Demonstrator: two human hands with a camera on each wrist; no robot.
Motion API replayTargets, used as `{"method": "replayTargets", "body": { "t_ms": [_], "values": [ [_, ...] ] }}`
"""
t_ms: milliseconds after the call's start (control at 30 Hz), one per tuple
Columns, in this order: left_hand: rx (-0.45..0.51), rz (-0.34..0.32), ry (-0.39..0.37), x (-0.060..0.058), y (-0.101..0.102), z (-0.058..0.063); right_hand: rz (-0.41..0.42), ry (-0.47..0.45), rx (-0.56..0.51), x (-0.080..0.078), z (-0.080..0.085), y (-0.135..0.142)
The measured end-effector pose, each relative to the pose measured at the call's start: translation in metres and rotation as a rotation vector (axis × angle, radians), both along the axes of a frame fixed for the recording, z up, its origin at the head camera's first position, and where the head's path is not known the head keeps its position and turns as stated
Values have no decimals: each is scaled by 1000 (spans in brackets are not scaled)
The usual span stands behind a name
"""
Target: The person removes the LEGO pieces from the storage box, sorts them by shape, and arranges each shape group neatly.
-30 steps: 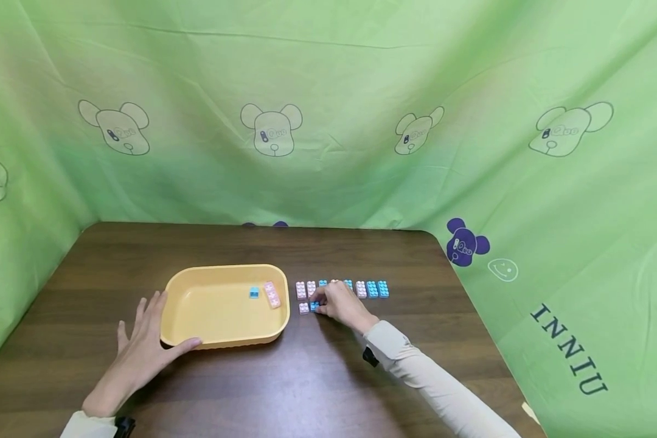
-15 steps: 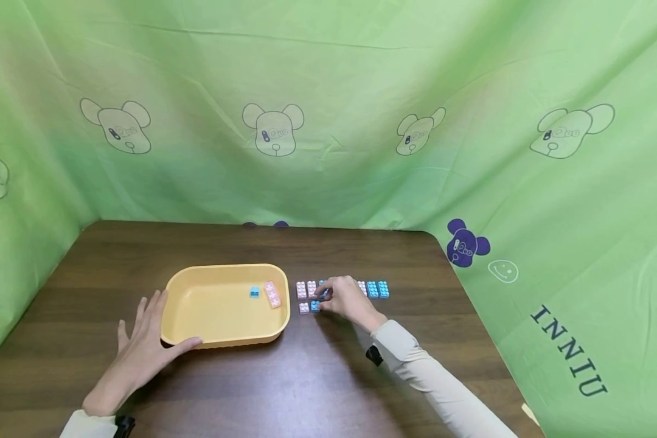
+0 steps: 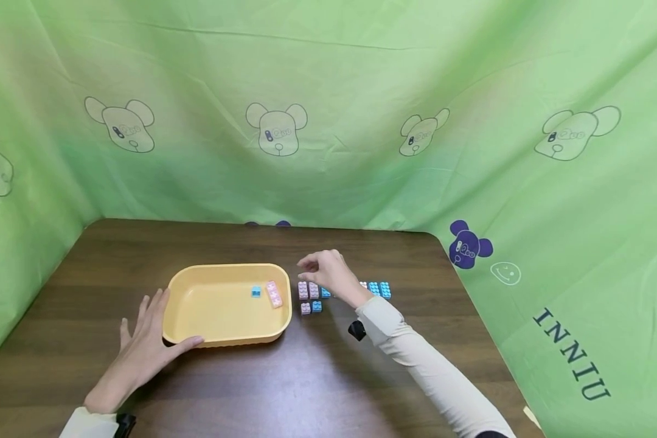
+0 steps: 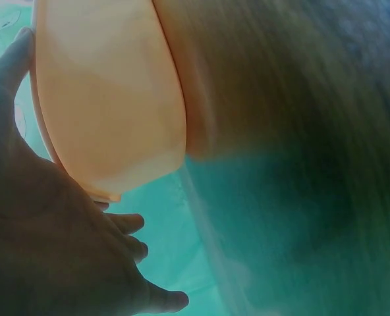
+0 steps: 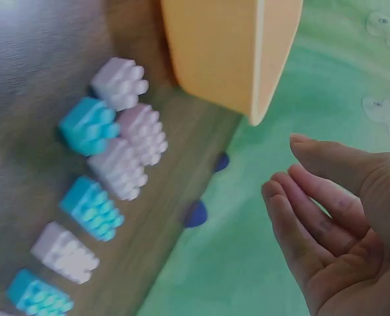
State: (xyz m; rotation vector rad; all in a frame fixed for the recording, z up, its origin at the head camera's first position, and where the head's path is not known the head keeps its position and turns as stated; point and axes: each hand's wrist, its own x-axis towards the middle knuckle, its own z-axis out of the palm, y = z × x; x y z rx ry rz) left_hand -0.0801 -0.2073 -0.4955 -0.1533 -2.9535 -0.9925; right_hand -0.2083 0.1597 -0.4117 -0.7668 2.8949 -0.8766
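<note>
My left hand (image 3: 142, 353) spreads along the left end of a yellow plastic tub (image 3: 213, 316), thumb over the near rim and fingers at the side. Inside the tub lie a small blue toy brick (image 3: 256, 292) and a long pink brick (image 3: 274, 294). My right hand (image 3: 331, 277) is raised over a row of pink and blue bricks, hiding the middle ones. In the right wrist view its thumb and fingers are loosely bent and apart, with nothing between them. Before the row's left end sit a small pink brick (image 3: 305, 308) and a small blue brick (image 3: 317, 306), side by side.
The row runs rightward from the tub's right end, finishing with blue bricks (image 3: 385, 289). All stand on a dark wooden table (image 3: 241, 389). A green printed curtain (image 3: 350, 182) hangs behind and at both sides of the table.
My right hand has left the small blue brick, which now sits beside the small pink one, and has risen away toward the back left. The left hand stays on the tub.
</note>
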Motion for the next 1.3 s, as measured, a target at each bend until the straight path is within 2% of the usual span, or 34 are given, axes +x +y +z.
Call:
{"method": "replayTargets", "body": {
  "t_ms": [433, 767, 1033, 1300],
  "values": [
    [16, 2, -1, 1, 1, 0, 98, -154, 109, -20, 8, -55],
    [12, 7, 1, 1, 1, 0, 193, -164, 238, -29, 4, -94],
    [17, 11, -7, 0, 1, 1, 169, -204, 291, -28, -5, -115],
    [23, 9, -10, -1, 1, 2, 150, -177, 374, -26, -14, -124]
  ]
}}
